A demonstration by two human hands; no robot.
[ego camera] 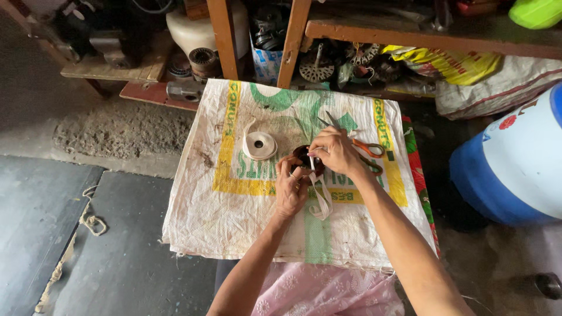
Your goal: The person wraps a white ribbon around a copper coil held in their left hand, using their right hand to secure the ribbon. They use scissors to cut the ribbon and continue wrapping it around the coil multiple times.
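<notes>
Head view | dark round coil [304, 157] on the woven sack [234, 205], mid-sack | left hand [291, 190] grip closed on coil's near edge | right hand [335, 151] just above coil, fingertips pinching white tape strip [319, 196] | tape roll [260, 145] left of coil | orange-handled scissors [366, 149] right of coil, under right hand

Hidden and cut-off parts

The dark round coil [304, 157] is mostly covered by both hands; the orange-handled scissors [364, 147] vanish behind the right hand [335, 151]; the blue and white plastic drum [515, 164] is cut off at the frame's right edge.
</notes>
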